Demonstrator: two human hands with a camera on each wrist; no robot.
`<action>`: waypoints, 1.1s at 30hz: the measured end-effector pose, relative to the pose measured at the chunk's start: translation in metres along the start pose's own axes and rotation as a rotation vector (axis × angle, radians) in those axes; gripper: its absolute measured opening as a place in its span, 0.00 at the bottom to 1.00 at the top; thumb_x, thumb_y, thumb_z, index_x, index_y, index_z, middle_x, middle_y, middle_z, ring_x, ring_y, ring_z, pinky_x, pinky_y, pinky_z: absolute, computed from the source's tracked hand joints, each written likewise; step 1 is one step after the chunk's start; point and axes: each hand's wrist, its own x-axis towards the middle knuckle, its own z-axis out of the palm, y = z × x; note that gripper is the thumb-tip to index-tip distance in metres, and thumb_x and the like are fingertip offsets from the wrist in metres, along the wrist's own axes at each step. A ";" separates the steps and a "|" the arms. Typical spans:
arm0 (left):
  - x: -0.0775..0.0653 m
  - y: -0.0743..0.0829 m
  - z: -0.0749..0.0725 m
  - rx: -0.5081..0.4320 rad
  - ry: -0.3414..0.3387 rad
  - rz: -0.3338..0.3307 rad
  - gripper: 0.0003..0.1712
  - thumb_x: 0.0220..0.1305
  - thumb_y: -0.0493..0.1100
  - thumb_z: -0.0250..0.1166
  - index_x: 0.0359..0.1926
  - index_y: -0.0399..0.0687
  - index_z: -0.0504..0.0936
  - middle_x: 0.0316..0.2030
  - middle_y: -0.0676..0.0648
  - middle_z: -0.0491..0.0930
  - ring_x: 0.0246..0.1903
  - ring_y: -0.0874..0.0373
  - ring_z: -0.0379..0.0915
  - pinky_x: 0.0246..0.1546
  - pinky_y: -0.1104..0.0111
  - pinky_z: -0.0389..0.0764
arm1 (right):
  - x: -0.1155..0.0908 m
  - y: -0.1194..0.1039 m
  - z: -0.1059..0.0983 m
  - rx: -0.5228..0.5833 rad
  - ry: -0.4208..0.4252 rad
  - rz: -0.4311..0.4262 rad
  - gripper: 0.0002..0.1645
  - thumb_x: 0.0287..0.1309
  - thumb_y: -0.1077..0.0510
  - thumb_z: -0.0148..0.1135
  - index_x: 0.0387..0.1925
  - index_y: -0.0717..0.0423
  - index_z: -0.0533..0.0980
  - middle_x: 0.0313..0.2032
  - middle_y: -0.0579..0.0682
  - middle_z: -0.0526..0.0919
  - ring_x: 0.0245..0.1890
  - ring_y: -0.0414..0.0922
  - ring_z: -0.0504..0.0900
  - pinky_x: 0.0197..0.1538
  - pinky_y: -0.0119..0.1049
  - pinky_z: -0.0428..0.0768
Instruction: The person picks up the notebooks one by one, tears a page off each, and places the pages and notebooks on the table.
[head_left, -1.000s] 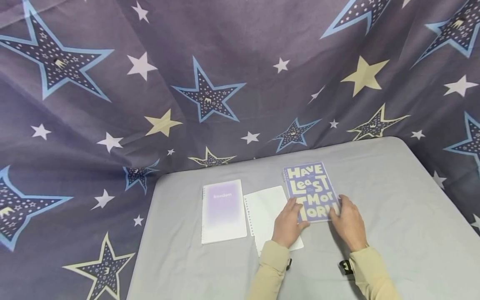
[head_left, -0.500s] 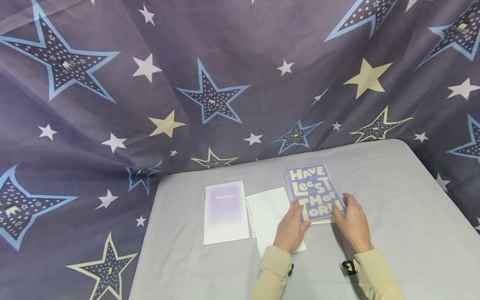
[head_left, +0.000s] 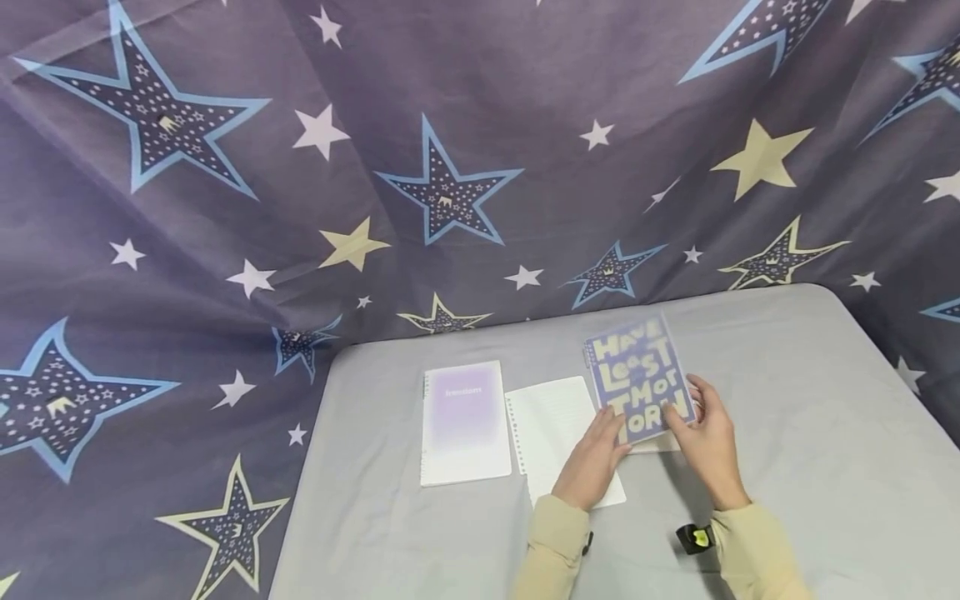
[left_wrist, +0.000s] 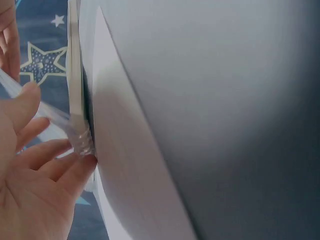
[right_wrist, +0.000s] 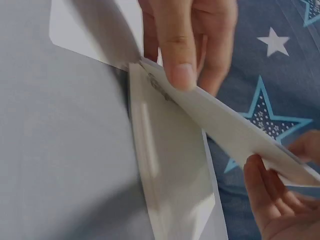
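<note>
A purple spiral notebook (head_left: pixel 636 375) with large pale letters lies at the right of the grouped notebooks in the head view. My right hand (head_left: pixel 707 442) pinches its raised right edge between thumb and fingers. At the lower left corner, my left hand (head_left: pixel 592 457) holds the bound side, thumb at the bottom edge. The right wrist view shows the lifted part (right_wrist: pixel 225 125) tilted above a block of cream pages (right_wrist: pixel 167 155). In the left wrist view, the left fingers touch the clear spiral binding (left_wrist: pixel 84 140).
An open notebook with white pages (head_left: pixel 551 417) lies partly under my left hand. Farther left is a closed white and purple notebook (head_left: pixel 467 425) marked "freedom". All rest on a grey cloth-covered surface (head_left: pixel 390 542), with a star-patterned curtain (head_left: pixel 555 208) behind.
My right hand has lifted the right side of the purple notebook's top part, which now tilts up over the cream pages. My left hand stays at the bound side.
</note>
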 end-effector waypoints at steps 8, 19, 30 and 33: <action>-0.004 0.000 -0.008 0.018 0.044 0.009 0.28 0.67 0.51 0.51 0.66 0.50 0.61 0.66 0.49 0.61 0.64 0.57 0.57 0.63 0.67 0.60 | -0.010 -0.003 0.021 0.087 -0.108 -0.120 0.25 0.58 0.62 0.60 0.58 0.57 0.69 0.40 0.57 0.81 0.33 0.33 0.79 0.34 0.21 0.78; -0.016 -0.001 -0.040 -0.336 0.135 -0.061 0.26 0.73 0.43 0.38 0.70 0.50 0.51 0.64 0.51 0.63 0.61 0.62 0.61 0.61 0.68 0.64 | -0.023 -0.005 0.049 0.111 -0.330 -0.195 0.33 0.57 0.59 0.62 0.64 0.54 0.63 0.58 0.59 0.69 0.55 0.60 0.71 0.48 0.47 0.79; -0.024 -0.022 -0.063 -0.765 0.475 -0.294 0.23 0.72 0.47 0.43 0.65 0.51 0.61 0.52 0.50 0.77 0.46 0.60 0.76 0.49 0.68 0.77 | -0.027 -0.001 0.065 -0.155 -0.441 -0.440 0.42 0.45 0.67 0.68 0.64 0.55 0.64 0.61 0.57 0.66 0.60 0.55 0.66 0.60 0.53 0.66; -0.028 -0.026 -0.075 -0.815 0.540 -0.324 0.21 0.73 0.45 0.43 0.63 0.44 0.64 0.49 0.46 0.78 0.44 0.57 0.78 0.46 0.64 0.79 | -0.029 0.000 0.067 -0.203 -0.469 -0.438 0.41 0.46 0.64 0.68 0.64 0.53 0.64 0.62 0.57 0.65 0.61 0.55 0.64 0.61 0.53 0.65</action>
